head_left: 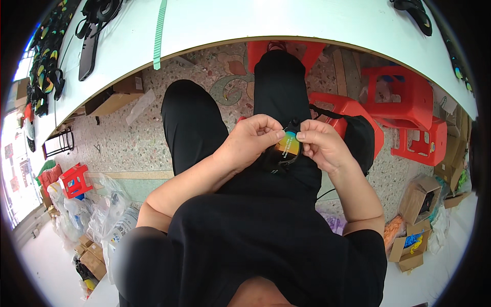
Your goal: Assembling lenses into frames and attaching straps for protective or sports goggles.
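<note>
Both hands meet over my lap around a pair of black goggles (289,145) with a shiny orange, green and blue mirrored lens that carries small print. My left hand (249,138) pinches the left upper edge between thumb and bent fingers. On the opposite side my right hand (323,143) grips the edge by thumb and forefinger, its other fingers curled. A small black end stands up between the two hands. The lower part of the goggles is dark and blends into my black trousers.
A white table (220,25) curves ahead, with a dark phone (89,53), green tape (160,36) and a goggles pile (46,66). Red stools (404,92) stand at right under it. Boxes (419,199) and plastic bags (110,197) lie on both sides.
</note>
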